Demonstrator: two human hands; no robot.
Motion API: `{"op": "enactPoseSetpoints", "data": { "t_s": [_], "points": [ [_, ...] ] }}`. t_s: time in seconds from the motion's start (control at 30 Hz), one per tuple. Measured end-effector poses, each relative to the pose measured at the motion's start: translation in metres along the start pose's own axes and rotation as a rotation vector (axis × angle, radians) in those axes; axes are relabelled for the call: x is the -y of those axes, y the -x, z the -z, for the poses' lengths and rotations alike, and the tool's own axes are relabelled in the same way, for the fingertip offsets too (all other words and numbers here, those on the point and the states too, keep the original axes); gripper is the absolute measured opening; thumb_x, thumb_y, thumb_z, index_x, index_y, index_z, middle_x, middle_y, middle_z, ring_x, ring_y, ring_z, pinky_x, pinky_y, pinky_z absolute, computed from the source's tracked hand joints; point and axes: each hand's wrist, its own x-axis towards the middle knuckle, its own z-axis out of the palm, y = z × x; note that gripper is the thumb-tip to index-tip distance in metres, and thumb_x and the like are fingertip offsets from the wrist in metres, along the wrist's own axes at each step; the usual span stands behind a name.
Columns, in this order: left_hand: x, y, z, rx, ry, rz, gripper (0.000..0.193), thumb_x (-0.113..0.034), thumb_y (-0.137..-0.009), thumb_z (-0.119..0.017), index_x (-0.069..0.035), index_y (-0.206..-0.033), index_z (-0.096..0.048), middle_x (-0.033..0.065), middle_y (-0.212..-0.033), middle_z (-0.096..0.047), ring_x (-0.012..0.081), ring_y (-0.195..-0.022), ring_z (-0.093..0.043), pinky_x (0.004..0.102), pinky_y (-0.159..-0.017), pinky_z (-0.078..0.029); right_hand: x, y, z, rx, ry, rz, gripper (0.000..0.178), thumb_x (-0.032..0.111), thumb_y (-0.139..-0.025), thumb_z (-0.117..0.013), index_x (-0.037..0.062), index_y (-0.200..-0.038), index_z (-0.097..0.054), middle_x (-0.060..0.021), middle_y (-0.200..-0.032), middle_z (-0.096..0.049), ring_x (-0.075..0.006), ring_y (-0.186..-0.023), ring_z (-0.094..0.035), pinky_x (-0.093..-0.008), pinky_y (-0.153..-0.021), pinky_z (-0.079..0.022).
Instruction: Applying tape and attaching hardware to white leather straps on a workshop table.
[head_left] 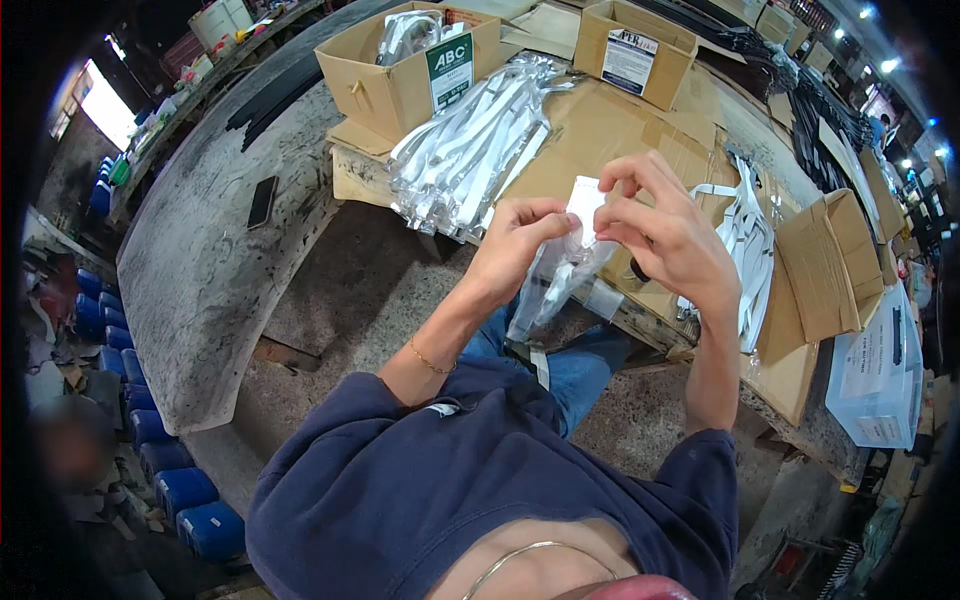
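Between my hands, above the near edge of the table, hangs a clear plastic bag [545, 290] with a white card [586, 205] at its top. Some white strap shows inside it. My left hand [512, 245] pinches the card's left edge between thumb and fingers. On the other side, the bent fingers of my right hand [668, 225] close on the card's right edge. A pile of bagged white straps [470, 140] lies to the left of the bag. Loose white straps [745, 250] lie to the right, beyond my right wrist.
Cardboard covers the table [600, 125]. Two open boxes stand at the back, one holding bagged items [375, 85], the other labelled [635, 60]. At right are an open carton [830, 260] and a clear plastic bin [880, 375]. A phone [262, 203] lies on the left grey surface; blue containers [185, 490] line the floor.
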Motion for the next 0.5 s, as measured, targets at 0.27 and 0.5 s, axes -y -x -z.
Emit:
{"op": "enactPoseSetpoints", "data": {
  "t_s": [0.27, 0.5],
  "points": [
    [0.002, -0.008, 0.008, -0.004, -0.05, -0.055, 0.018, -0.011, -0.087, -0.064, 0.004, -0.096, -0.068, 0.0029, -0.084, -0.066, 0.006, -0.074, -0.057, 0.0227, -0.065, -0.044, -0.029, -0.019, -0.011, 0.223, -0.192, 0.116, 0.011, 0.002, -0.078, -0.063, 0.0021, -0.088, -0.058, -0.0063, -0.087, -0.057, -0.0244, -0.082, -0.051, -0.0347, -0.071, -0.044],
    [0.005, -0.015, 0.021, 0.008, -0.08, -0.012, 0.019, -0.01, -0.087, -0.064, 0.005, -0.098, -0.067, 0.0039, -0.086, -0.067, 0.0068, -0.076, -0.058, 0.0234, -0.067, -0.045, -0.037, -0.041, -0.012, 0.435, -0.474, -0.148, 0.014, -0.004, -0.079, -0.06, 0.0026, -0.091, -0.057, -0.0065, -0.083, -0.057, -0.0171, -0.07, -0.051, -0.0281, -0.066, -0.042]
  ]
}}
